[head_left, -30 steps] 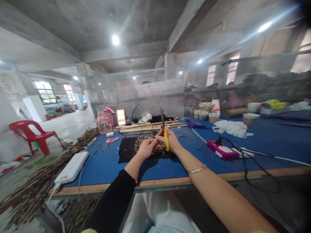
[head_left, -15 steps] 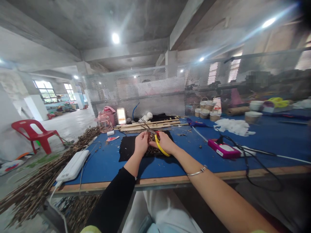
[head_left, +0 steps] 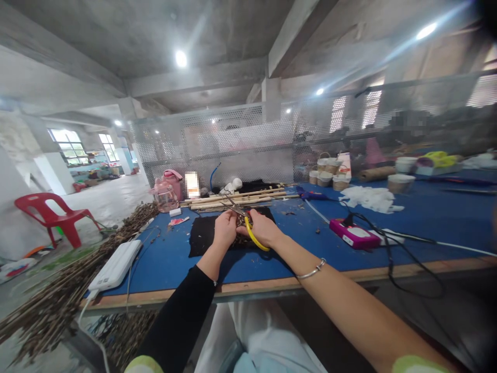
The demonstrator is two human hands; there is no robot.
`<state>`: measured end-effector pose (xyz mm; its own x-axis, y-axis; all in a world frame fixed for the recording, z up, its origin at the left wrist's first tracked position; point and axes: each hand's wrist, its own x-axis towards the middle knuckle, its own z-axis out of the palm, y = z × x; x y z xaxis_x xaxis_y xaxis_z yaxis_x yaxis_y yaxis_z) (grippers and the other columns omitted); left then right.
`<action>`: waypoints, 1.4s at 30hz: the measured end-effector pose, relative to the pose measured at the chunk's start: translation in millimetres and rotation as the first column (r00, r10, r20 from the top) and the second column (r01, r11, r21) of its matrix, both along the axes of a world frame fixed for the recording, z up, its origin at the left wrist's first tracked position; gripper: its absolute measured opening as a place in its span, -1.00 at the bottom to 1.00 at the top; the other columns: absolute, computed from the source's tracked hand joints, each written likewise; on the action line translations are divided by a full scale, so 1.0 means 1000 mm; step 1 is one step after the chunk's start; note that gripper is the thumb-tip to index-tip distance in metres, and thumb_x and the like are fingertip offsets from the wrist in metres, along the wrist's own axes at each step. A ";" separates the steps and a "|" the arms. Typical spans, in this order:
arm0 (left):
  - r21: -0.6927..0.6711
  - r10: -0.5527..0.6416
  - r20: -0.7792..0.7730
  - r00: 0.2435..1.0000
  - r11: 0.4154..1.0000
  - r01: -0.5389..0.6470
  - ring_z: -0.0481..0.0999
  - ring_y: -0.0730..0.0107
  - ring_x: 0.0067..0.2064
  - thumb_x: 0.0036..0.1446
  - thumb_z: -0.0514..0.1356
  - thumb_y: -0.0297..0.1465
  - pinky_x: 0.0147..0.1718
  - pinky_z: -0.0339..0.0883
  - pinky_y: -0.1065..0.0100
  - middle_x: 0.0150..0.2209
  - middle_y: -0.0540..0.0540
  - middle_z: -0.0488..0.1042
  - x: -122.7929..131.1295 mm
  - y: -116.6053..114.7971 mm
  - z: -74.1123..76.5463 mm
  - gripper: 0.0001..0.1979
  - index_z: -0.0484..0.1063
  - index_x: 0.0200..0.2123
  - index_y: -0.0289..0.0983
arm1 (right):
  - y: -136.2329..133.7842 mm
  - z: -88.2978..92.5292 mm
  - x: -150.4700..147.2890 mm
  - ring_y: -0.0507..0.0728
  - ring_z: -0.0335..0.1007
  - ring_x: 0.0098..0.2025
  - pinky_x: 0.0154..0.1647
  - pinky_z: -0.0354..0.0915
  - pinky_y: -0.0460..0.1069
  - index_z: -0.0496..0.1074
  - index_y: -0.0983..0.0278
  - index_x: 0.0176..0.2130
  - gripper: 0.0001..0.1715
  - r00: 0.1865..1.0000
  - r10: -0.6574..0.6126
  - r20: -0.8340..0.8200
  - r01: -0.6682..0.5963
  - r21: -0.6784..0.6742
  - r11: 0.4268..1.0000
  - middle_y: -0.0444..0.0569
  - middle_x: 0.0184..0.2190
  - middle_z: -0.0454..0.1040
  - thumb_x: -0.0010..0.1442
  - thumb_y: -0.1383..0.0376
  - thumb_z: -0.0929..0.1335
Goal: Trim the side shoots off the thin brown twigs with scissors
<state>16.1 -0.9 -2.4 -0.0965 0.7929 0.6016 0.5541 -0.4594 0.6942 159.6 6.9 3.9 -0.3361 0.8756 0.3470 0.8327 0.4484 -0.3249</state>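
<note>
My right hand [head_left: 264, 228] is closed around scissors [head_left: 251, 235] with yellow handles, their dark blades pointing up and to the left. Right beside it, my left hand [head_left: 225, 229] is closed, its fingertips pinched together near the blades; what they hold is hidden. Both hands are over a black cloth [head_left: 202, 235] that lies on the blue tabletop. Small brown plant bits [head_left: 243, 239] show between and under the hands, partly covered by them.
Pale sticks [head_left: 240, 199] lie behind the cloth. A white power bank [head_left: 116, 264] and a pile of dry twigs [head_left: 70, 280] are at left. To the right are a purple box [head_left: 354, 234] with black cables, white tissue [head_left: 370, 199] and a blue glue gun [head_left: 310, 194].
The whole view has shifted slightly. Both hands stay together over the cloth, the scissors still in my right hand, with only a small movement of the fingers.
</note>
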 end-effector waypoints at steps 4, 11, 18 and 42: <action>0.026 0.008 0.007 1.000 1.000 -0.008 0.33 0.45 -0.41 0.13 -0.07 -0.30 -0.38 0.14 0.44 -0.48 -0.06 0.42 0.000 0.001 -0.002 -0.69 0.37 -0.48 -0.31 | 0.001 -0.001 -0.001 0.22 0.39 -0.24 -0.33 0.13 -0.04 0.24 0.30 -0.16 -0.31 0.999 -0.036 0.016 0.036 -0.001 0.999 0.12 -0.29 0.45 -0.03 -0.19 0.23; 0.022 0.018 0.038 0.999 1.000 -0.019 0.29 0.46 -0.47 0.12 -0.05 -0.27 -0.44 0.10 0.44 -0.54 -0.04 0.38 -0.002 0.003 -0.004 -0.68 0.35 -0.52 -0.31 | 0.003 -0.001 -0.001 0.20 0.40 -0.26 -0.40 0.12 -0.08 0.28 0.30 -0.22 -0.40 0.999 -0.040 -0.019 0.040 0.001 0.999 0.10 -0.31 0.46 -0.01 -0.14 0.26; 0.009 0.025 0.027 0.999 1.000 -0.025 0.33 0.44 -0.45 0.13 -0.05 -0.30 -0.40 0.16 0.43 -0.50 -0.07 0.41 -0.003 0.004 -0.004 -0.70 0.39 -0.45 -0.31 | 0.004 -0.001 0.000 0.20 0.39 -0.24 -0.36 0.14 -0.08 0.27 0.31 -0.23 -0.47 0.999 -0.037 -0.019 0.037 0.011 0.999 0.09 -0.30 0.45 0.01 -0.07 0.28; 0.096 -0.008 -0.009 1.000 0.995 0.009 0.38 0.36 -0.33 0.10 -0.02 -0.42 -0.27 0.19 0.39 -0.41 -0.13 0.45 0.003 -0.004 0.003 -0.76 0.42 -0.47 -0.30 | -0.001 0.000 -0.007 0.22 0.40 -0.25 -0.29 0.18 -0.02 0.16 0.35 -0.13 -0.62 0.983 -0.175 0.050 0.167 0.129 0.977 0.11 -0.32 0.45 0.04 0.25 0.24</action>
<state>19.5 -4.5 0.2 -0.0844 0.7319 0.6762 0.5555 -0.5288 0.6417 152.3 6.1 3.5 -0.2091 0.8734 0.4398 0.9170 0.3313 -0.2221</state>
